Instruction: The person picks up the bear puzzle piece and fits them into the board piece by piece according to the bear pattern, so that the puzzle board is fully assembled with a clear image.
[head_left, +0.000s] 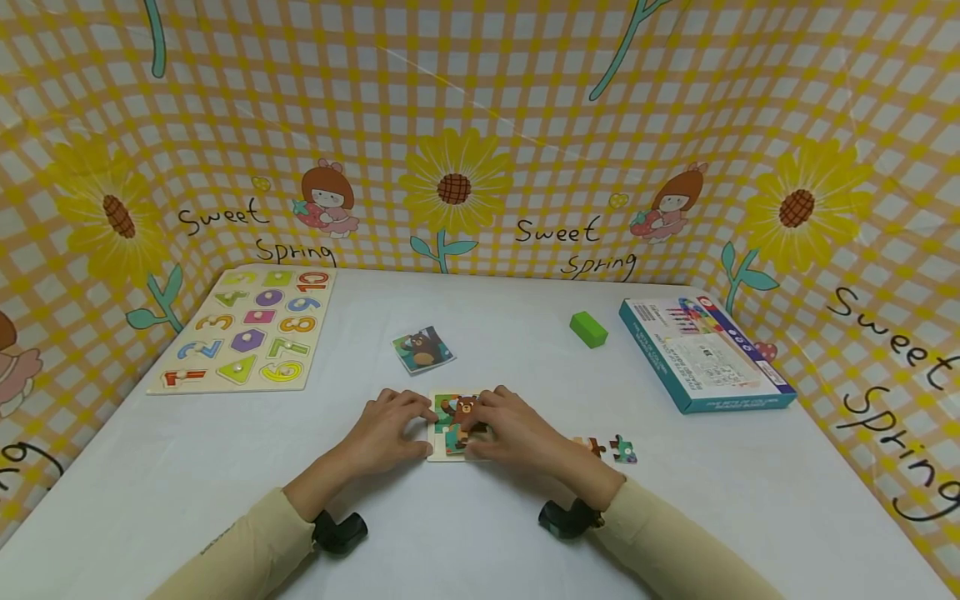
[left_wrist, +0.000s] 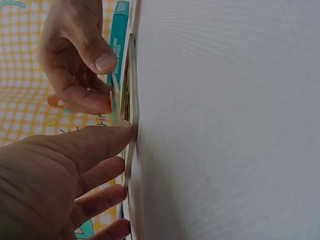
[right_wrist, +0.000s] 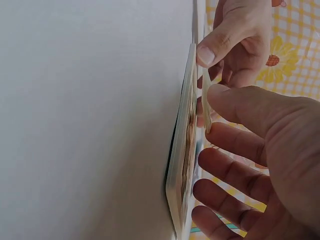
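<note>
A small wooden jigsaw board (head_left: 438,448) with a brown bear picture lies on the table before me. My left hand (head_left: 390,429) is at its left edge. The left thumb and fairly straight fingertips touch the rim in the left wrist view. Over the board, my right hand (head_left: 517,429) pinches a thin jigsaw piece (right_wrist: 206,102) between thumb and index finger, its other fingers spread. The piece is tilted just above the board, and its printed face is mostly hidden in the wrist views. Loose jigsaw pieces (head_left: 623,449) lie right of the board, partly behind the right wrist.
Beyond the board lies a bear picture card (head_left: 423,348). A number-and-shape peg board (head_left: 247,329) sits at the left. A green block (head_left: 588,329) and a teal-edged box (head_left: 705,354) stand at the right. Checked cloth (head_left: 480,100) walls the table's back and sides.
</note>
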